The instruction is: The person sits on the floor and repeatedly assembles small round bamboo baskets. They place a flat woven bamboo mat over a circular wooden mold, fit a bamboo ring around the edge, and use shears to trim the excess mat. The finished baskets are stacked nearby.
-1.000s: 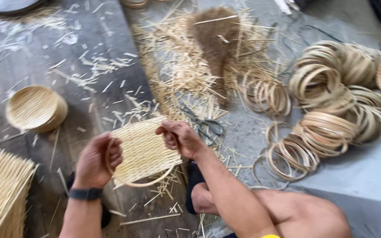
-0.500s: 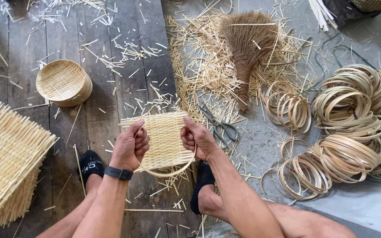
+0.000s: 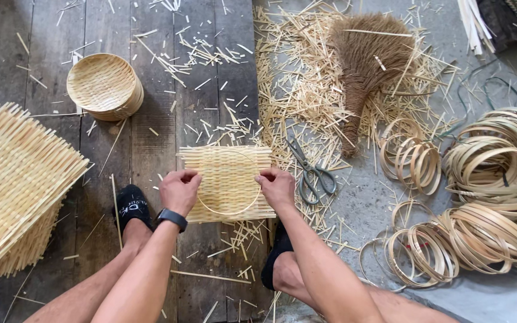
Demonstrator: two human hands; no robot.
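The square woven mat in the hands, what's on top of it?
A thin bamboo ring lies on the woven mat, pressed by the left hand and right hand. Its top edge is faint; floor beneath is hidden.

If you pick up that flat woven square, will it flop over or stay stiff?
The woven mat is probably springy rather than floppy: it stays flat between the left hand and right hand, though the thin strips look bendable. It seems light, being slim slats. Its loose strip ends might snag or fray, like the trimmings scattered nearby.
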